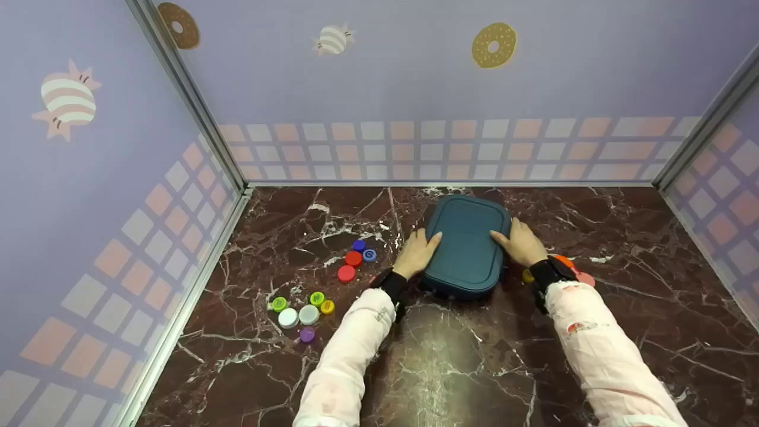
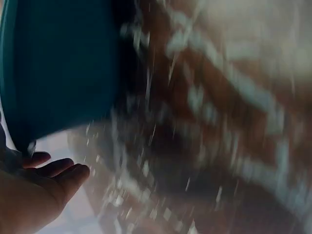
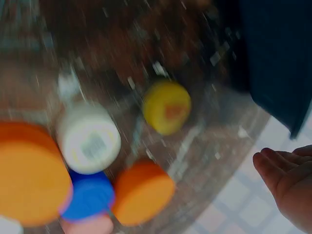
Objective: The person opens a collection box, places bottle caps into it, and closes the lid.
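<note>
A dark teal lidded lunch box (image 1: 467,244), rectangular with rounded corners, stands between my two hands in the head view, slightly turned. My left hand (image 1: 417,253) grips its left side, with the thumb over the lid's edge. On the opposite side my right hand (image 1: 523,244) holds it the same way, thumb on the lid. Close to the right wrist lies a yellow bottle cap (image 3: 167,107). In both wrist views the box's side wall shows near the fingertips; those views are blurred. Whether the box touches the table, I cannot tell.
Left on the marble table (image 1: 249,367) lie red caps (image 1: 346,273), blue caps (image 1: 359,245), green caps (image 1: 279,304), white caps (image 1: 288,318), a yellow cap (image 1: 327,306) and a purple cap (image 1: 307,335). Orange lids (image 3: 144,192) and a white cap (image 3: 89,139) lie right. Walls (image 1: 367,89) enclose the table's back and sides.
</note>
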`<state>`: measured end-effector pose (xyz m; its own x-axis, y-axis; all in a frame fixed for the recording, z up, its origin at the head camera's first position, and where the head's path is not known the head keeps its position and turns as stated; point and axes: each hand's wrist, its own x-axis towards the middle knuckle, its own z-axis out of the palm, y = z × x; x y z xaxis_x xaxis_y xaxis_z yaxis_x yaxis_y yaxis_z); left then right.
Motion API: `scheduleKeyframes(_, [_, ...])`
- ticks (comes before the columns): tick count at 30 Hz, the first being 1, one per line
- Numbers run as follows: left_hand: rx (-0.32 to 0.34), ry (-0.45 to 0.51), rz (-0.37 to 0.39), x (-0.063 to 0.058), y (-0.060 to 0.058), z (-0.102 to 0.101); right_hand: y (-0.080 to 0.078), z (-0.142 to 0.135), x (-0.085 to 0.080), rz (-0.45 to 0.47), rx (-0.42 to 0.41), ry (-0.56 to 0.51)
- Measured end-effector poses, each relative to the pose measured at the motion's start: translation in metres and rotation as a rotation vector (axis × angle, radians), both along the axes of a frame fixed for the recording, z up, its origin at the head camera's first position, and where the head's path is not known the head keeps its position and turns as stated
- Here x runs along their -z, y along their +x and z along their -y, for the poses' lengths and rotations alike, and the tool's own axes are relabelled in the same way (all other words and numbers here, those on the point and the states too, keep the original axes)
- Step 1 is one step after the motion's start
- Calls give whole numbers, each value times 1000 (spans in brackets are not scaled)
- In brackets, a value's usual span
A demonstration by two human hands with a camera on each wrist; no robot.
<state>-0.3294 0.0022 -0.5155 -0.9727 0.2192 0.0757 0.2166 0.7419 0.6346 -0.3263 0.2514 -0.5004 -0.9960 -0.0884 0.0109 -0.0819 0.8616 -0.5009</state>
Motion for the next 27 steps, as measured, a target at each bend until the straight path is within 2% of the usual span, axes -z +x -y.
scheduleKeyframes(2, [-13,61,9,4,0,-3,0,3,6,-18,-6,-26])
scheduleKeyframes(3, [-17,79,9,10,-3,-3,-1,4,8,-35,-8,-41])
scheduleKeyframes(4, [-30,77,-6,11,-3,-6,-1,6,9,-49,-8,-51])
scheduleKeyframes(6, [-33,74,-89,37,-18,-6,-2,8,12,-83,0,-76])
scheduleKeyframes(9, [-29,56,-231,83,-45,-8,-1,13,15,-136,22,-103])
scheduleKeyframes(10, [-46,28,-250,90,-47,-10,-1,15,17,-147,31,-113])
scheduleKeyframes(11, [-34,46,-249,104,-56,-9,0,16,18,-159,38,-127])
scheduleKeyframes(12, [-27,59,-227,107,-57,-9,0,17,20,-169,44,-133])
scheduleKeyframes(13, [-24,56,-243,110,-57,-8,1,19,21,-178,49,-141])
scheduleKeyframes(14, [-25,63,-216,107,-53,-8,1,20,22,-183,52,-147])
scheduleKeyframes(15, [-24,67,-228,106,-51,-7,2,21,23,-183,55,-151])
scheduleKeyframes(16, [-26,72,-196,101,-46,-6,2,22,24,-185,56,-149])
scheduleKeyframes(18, [-28,82,-199,97,-39,-2,2,23,24,-176,50,-148])
scheduleKeyframes(19, [-38,68,-246,98,-37,-1,3,24,24,-168,45,-148])
scheduleKeyframes(20, [-47,67,-218,92,-31,0,3,25,24,-156,39,-148])
scheduleKeyframes(23, [-59,50,-190,85,-18,3,6,28,23,-114,24,-152])
scheduleKeyframes(25, [-64,42,-316,99,-18,5,9,30,23,-98,13,-155])
scheduleKeyframes(26, [-66,54,-289,91,-9,6,11,31,23,-98,7,-158])
scheduleKeyframes(27, [-72,57,-320,87,-3,7,13,32,24,-109,-2,-159])
